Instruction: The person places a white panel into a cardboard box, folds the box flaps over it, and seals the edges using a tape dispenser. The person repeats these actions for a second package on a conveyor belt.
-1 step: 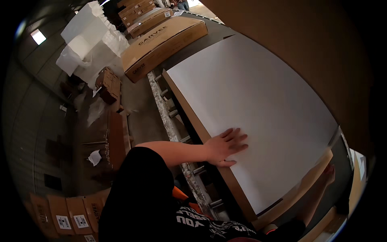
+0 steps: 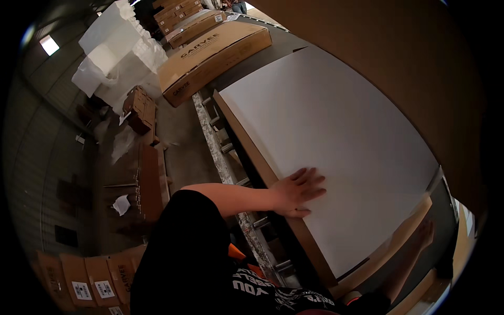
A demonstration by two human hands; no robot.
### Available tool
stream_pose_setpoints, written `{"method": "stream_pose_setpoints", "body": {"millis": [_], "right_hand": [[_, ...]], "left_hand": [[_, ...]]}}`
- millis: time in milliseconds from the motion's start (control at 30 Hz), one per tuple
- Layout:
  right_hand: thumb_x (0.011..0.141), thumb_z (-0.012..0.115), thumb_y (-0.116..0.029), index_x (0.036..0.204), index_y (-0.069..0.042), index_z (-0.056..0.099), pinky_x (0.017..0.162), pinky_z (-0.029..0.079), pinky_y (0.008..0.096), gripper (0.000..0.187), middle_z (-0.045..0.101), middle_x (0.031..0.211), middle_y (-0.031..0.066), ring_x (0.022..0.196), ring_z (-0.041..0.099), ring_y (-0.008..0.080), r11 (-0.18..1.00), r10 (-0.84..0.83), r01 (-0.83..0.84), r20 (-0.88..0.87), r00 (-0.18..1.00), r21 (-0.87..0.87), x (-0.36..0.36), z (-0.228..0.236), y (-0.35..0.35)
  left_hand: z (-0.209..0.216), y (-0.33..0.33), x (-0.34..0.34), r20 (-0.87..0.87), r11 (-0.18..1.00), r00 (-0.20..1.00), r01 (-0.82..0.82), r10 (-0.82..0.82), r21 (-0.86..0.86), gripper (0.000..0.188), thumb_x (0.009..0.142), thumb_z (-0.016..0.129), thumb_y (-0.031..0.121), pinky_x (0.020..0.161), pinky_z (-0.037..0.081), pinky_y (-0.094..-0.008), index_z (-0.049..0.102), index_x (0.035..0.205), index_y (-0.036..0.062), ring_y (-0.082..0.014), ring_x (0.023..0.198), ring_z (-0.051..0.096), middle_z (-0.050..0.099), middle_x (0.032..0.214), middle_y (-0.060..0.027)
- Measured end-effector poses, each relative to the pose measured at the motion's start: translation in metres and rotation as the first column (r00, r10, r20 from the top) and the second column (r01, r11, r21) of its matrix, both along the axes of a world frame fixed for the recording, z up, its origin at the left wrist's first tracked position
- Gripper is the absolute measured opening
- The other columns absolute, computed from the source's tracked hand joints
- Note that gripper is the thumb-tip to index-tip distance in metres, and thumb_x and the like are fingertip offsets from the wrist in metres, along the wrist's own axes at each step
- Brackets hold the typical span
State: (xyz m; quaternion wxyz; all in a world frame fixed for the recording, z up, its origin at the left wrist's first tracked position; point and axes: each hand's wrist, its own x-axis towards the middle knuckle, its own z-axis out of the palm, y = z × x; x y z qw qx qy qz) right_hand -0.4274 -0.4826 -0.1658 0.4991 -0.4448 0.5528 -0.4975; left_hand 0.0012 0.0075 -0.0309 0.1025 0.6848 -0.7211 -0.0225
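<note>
A large flat white panel lies in a shallow open cardboard box on the conveyor in front of me. My left hand rests on the panel near its left edge, fingers spread, with nothing held. A narrow cardboard flap runs along the panel's near end. Beyond that flap, over the dark conveyor surface at the right, is my right hand. Its fingers look stretched out, apart from the flap, and nothing shows in them.
A closed cardboard carton sits farther along the conveyor. A tall brown cardboard sheet rises on the right. To the left run a worn metal rail with rollers, white foam sheets and upright cartons. A person stands far off.
My right hand has moved slightly away from the flap and its fingers have straightened. The left hand has shifted a little to the right in view, still on the panel.
</note>
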Motion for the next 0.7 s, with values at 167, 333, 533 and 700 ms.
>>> {"method": "stream_pose_setpoints", "body": {"millis": [167,333,533,700], "right_hand": [[0.094,0.057,-0.012,0.143,0.001,0.044,0.108,0.037,0.0358,0.053,0.049,0.144,0.0122,0.128,0.05,0.025,0.846,0.257,-0.465,-0.567,0.782,-0.259,-0.001,0.105,0.27],[0.052,0.068,-0.083,0.151,-0.001,0.025,0.118,0.009,0.0562,0.136,0.023,0.153,0.0299,0.143,0.014,0.049,0.712,0.21,-0.655,-0.967,-0.146,0.253,0.123,0.159,0.463],[0.067,0.077,-0.05,0.148,-0.006,0.032,0.116,0.018,0.0557,0.103,0.037,0.149,0.0174,0.139,0.031,0.0384,0.796,-0.183,-0.583,-0.983,0.02,-0.16,0.173,0.123,0.466],[0.062,0.083,-0.044,0.144,-0.006,0.037,0.115,0.022,0.0514,0.102,0.041,0.147,0.0137,0.137,0.035,0.0361,0.833,-0.057,-0.534,-0.982,0.177,-0.145,0.169,0.099,0.458]], "left_hand": [[-0.002,0.006,0.002,-0.078,0.998,0.997,-0.004,-0.001,-0.063,0.068,0.089,0.053,0.048,0.118,0.015,-0.0559,0.042,0.145,0.0109,-0.0425,0.144,0.019,0.029,0.154,-0.0166],[0.001,-0.002,0.008,-0.278,0.997,0.959,0.038,-0.057,-0.075,0.062,0.092,0.05,0.048,0.116,0.023,-0.0536,0.044,0.144,0.0156,-0.0371,0.141,0.03,0.038,0.151,-0.0132],[0.014,0.037,-0.007,-0.332,0.462,0.334,0.482,-0.882,-0.744,0.031,0.084,0.064,0.027,0.095,0.049,-0.0494,0.068,0.107,0.0064,-0.0331,0.109,0.063,0.066,0.115,-0.0133],[0.145,0.05,0.035,-0.169,0.681,0.853,0.258,-0.493,-0.686,0.065,0.083,0.059,0.021,0.11,0.031,-0.0601,0.041,0.142,-0.0005,-0.0572,0.123,0.046,0.044,0.142,-0.0302]]}}
